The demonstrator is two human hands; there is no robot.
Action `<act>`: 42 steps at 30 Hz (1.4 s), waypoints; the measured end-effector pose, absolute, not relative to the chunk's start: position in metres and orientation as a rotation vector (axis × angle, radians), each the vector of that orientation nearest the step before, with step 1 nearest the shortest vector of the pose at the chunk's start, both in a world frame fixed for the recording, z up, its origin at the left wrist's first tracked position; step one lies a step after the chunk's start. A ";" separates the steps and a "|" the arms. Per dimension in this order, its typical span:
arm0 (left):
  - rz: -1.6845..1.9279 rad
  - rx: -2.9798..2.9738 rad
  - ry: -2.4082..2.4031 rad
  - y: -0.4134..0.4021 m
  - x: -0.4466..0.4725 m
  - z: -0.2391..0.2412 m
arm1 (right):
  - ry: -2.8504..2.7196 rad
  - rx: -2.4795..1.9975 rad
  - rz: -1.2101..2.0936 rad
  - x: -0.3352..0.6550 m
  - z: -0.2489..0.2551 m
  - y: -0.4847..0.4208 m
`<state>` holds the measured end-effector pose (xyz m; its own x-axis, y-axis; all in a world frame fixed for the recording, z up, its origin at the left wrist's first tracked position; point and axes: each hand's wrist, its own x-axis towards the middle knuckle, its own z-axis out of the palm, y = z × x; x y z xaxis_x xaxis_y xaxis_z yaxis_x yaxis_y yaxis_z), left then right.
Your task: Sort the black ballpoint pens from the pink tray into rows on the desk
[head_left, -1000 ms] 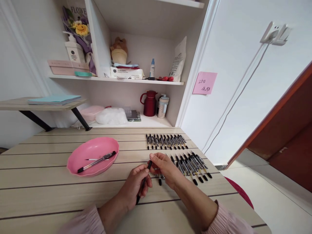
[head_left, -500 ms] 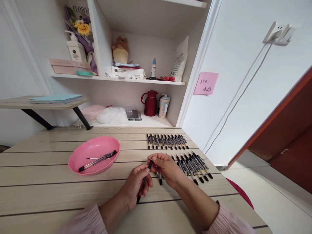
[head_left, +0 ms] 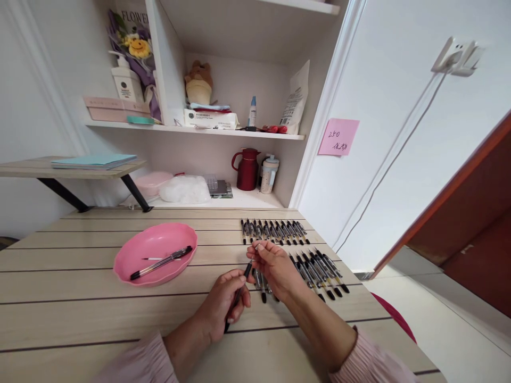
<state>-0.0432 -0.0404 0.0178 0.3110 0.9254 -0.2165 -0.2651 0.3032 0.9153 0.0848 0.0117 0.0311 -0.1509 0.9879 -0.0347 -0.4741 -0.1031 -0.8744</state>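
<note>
Gripping a black pen (head_left: 236,300) aslant over the table (head_left: 80,324) in the curled-shut fingers of the left hand (head_left: 219,303). Holding the right hand (head_left: 277,268) near the pen's upper end, with fingers almost together; cannot tell whether pinching anything. Best to keep the pen steady.

Open tabletop (head_left: 217,238) beside bowl (head_left: 139,247), pens (head_left: 309,267) block right — gaps apparently narrow

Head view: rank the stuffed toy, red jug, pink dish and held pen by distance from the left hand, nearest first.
1. Pen: in the left hand.
2. Pink dish: left of that hand.
3. Red jug: ahead, beyond the dish.
4. Stuffed toy: higher up, above and left of the jug.
</note>
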 end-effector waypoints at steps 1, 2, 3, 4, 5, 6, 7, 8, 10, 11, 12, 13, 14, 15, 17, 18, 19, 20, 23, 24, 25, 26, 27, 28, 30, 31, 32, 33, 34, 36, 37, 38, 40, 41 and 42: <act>0.958 0.906 0.909 -0.040 -0.043 0.018 | -0.875 -0.826 1.523 0.087 0.032 0.013; 0.972 0.898 0.922 -0.040 -0.044 0.018 | -0.880 -0.850 1.488 0.090 0.033 0.015; 0.990 0.889 0.936 -0.040 -0.044 0.018 | -0.904 -0.883 1.448 0.092 0.034 0.016; 1.010 0.878 0.951 -0.039 -0.044 0.017 | -0.950 -0.919 1.407 0.095 0.035 0.016; 1.028 0.867 0.965 -0.038 -0.045 0.017 | -1.018 -0.957 1.366 0.098 0.034 0.016; 1.045 0.857 0.976 -0.037 -0.045 0.016 | -1.100 -0.995 1.326 0.101 0.033 0.015; 1.059 0.849 0.986 -0.036 -0.046 0.016 | -1.191 -1.030 1.289 0.103 0.032 0.014; 1.069 0.843 0.996 -0.035 -0.046 0.015 | -1.281 -1.063 1.255 0.105 0.030 0.011; 1.081 0.835 1.009 -0.034 -0.047 0.013 | -1.453 -1.129 1.191 0.109 0.024 0.006; 1.083 0.834 1.012 -0.034 -0.047 0.013 | -1.528 -1.165 1.156 0.111 0.021 0.002; 1.084 0.833 1.013 -0.033 -0.047 0.012 | -1.597 -1.200 1.120 0.113 0.019 -0.001; 1.085 0.832 1.013 -0.033 -0.048 0.012 | -1.659 -1.235 1.083 0.114 0.016 -0.005; 1.084 0.833 1.012 -0.033 -0.048 0.011 | -1.715 -1.268 1.046 0.116 0.014 -0.008; 1.082 0.834 1.010 -0.033 -0.048 0.011 | -1.767 -1.296 1.006 0.117 0.013 -0.012; 1.078 0.835 1.005 -0.033 -0.048 0.010 | -1.877 -1.329 0.909 0.118 0.011 -0.018; 1.076 0.834 1.003 -0.033 -0.048 0.009 | -1.934 -1.338 0.847 0.118 0.011 -0.021; 1.074 0.831 1.001 -0.032 -0.048 0.009 | -1.987 -1.349 0.777 0.117 0.011 -0.024; 1.072 0.829 1.000 -0.032 -0.048 0.009 | -2.033 -1.367 0.706 0.116 0.012 -0.027; 1.071 0.827 0.995 -0.031 -0.049 0.007 | -2.124 -1.471 0.507 0.112 0.014 -0.034; 1.070 0.829 0.993 -0.031 -0.049 0.006 | -2.148 -1.511 0.448 0.111 0.015 -0.036; 1.068 0.833 0.991 -0.031 -0.049 0.006 | -2.173 -1.541 0.391 0.109 0.015 -0.038; 1.066 0.837 0.989 -0.030 -0.049 0.005 | -2.197 -1.562 0.336 0.108 0.016 -0.039; 1.065 0.840 0.988 -0.030 -0.050 0.005 | -2.219 -1.577 0.288 0.107 0.016 -0.040; 1.065 0.844 0.986 -0.030 -0.050 0.005 | -2.238 -1.587 0.247 0.107 0.016 -0.040; 1.066 0.848 0.984 -0.030 -0.049 0.005 | -2.265 -1.606 0.194 0.105 0.015 -0.041; 1.067 0.848 0.986 -0.031 -0.049 0.005 | -2.272 -1.622 0.182 0.105 0.015 -0.040; 1.068 0.848 0.989 -0.031 -0.049 0.006 | -2.277 -1.638 0.175 0.105 0.014 -0.040; 1.068 0.847 0.992 -0.031 -0.049 0.006 | -2.280 -1.654 0.171 0.104 0.014 -0.040; 1.068 0.845 0.995 -0.032 -0.049 0.007 | -2.281 -1.665 0.167 0.104 0.013 -0.040; 1.069 0.842 0.995 -0.032 -0.049 0.008 | -2.277 -1.674 0.153 0.103 0.012 -0.039; 1.069 0.842 0.994 -0.032 -0.049 0.008 | -2.275 -1.675 0.147 0.103 0.011 -0.038; 1.070 0.842 0.994 -0.032 -0.049 0.007 | -2.274 -1.678 0.145 0.103 0.011 -0.038; 1.070 0.844 0.999 -0.032 -0.048 0.007 | -2.272 -1.690 0.153 0.102 0.009 -0.037; 1.077 0.840 1.004 -0.033 -0.048 0.007 | -2.268 -1.695 0.160 0.101 0.009 -0.037; 1.090 0.833 1.012 -0.033 -0.047 0.007 | -2.263 -1.698 0.169 0.101 0.008 -0.037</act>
